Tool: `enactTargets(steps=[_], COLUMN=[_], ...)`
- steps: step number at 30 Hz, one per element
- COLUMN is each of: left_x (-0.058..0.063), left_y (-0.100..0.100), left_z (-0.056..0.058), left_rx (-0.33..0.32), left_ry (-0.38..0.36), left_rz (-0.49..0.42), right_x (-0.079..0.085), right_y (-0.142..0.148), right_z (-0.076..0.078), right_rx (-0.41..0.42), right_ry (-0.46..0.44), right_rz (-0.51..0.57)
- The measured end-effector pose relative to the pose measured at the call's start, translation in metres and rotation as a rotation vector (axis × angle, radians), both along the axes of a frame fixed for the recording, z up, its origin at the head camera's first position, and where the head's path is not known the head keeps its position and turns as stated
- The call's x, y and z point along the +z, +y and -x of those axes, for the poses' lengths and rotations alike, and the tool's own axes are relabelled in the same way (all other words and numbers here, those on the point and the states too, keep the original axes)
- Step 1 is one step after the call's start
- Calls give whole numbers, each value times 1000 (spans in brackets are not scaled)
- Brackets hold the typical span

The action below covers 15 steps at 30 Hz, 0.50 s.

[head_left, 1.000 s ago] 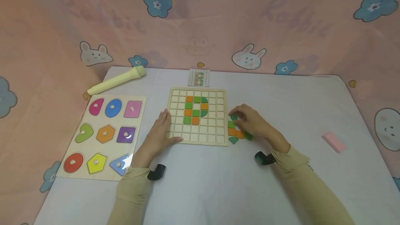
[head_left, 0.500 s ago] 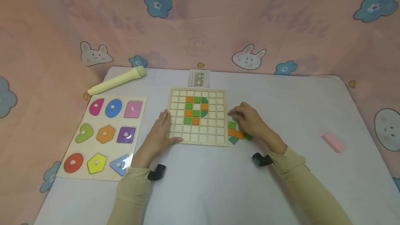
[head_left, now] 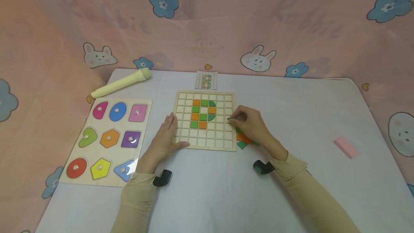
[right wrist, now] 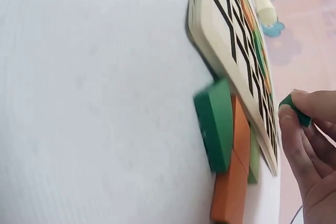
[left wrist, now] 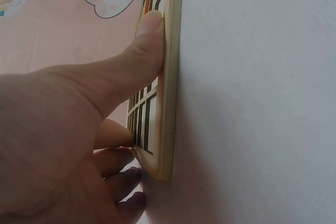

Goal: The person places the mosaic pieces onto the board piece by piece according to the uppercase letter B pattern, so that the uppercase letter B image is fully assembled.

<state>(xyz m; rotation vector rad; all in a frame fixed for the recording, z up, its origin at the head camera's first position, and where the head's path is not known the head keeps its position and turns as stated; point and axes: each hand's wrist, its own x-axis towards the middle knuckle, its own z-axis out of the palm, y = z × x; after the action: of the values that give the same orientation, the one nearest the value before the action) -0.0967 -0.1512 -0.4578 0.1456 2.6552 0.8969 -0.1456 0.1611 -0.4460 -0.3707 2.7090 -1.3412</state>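
Note:
A square wooden grid board (head_left: 191, 142) lies flat, with orange and green tiles (head_left: 202, 117) set in its cells in a P-like shape. My left hand (head_left: 165, 139) rests against its near left corner. The thumb (left wrist: 149, 40) lies on the front rim, and the other fingers are along the left side. Over the board's right edge, my right hand (head_left: 253, 123) pinches a small dark green tile (right wrist: 296, 110) between thumb and fingertips. Below that hand lie loose tiles: a green one with a pointed side (head_left: 242, 145) and orange ones (head_left: 243, 138), partly hidden by the hand.
A small pattern card (head_left: 206, 81) lies behind the board. To the left are a shape puzzle with knobs (head_left: 108, 154) and a pale yellow toy microphone (head_left: 121, 83). A pink block (head_left: 346, 147) lies far right. A printed pink cloth (head_left: 207, 21) hangs behind the table.
My right hand has picked up the dark green tile from the loose pile and moved left with it to the board's right edge. The left hand has stayed put.

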Motion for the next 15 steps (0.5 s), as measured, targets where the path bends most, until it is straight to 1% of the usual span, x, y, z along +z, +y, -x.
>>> enactTargets(steps=[3,7,12,15], left_x=[0,1,0,0], left_y=[0,0,0,0], left_z=[0,0,0,0], left_rx=[3,0,-3,-2], left_ry=[-4,-3,-3,-4], left_rz=[-2,-5,-6,-5], right_x=[-2,-5,-5,-7], right_y=[-8,-21,-38,-47], right_z=[-1,-2,-2,-3], right_rx=[25,41,39,37], right_ry=[6,10,12,-3], right_rz=[21,16,33,34])
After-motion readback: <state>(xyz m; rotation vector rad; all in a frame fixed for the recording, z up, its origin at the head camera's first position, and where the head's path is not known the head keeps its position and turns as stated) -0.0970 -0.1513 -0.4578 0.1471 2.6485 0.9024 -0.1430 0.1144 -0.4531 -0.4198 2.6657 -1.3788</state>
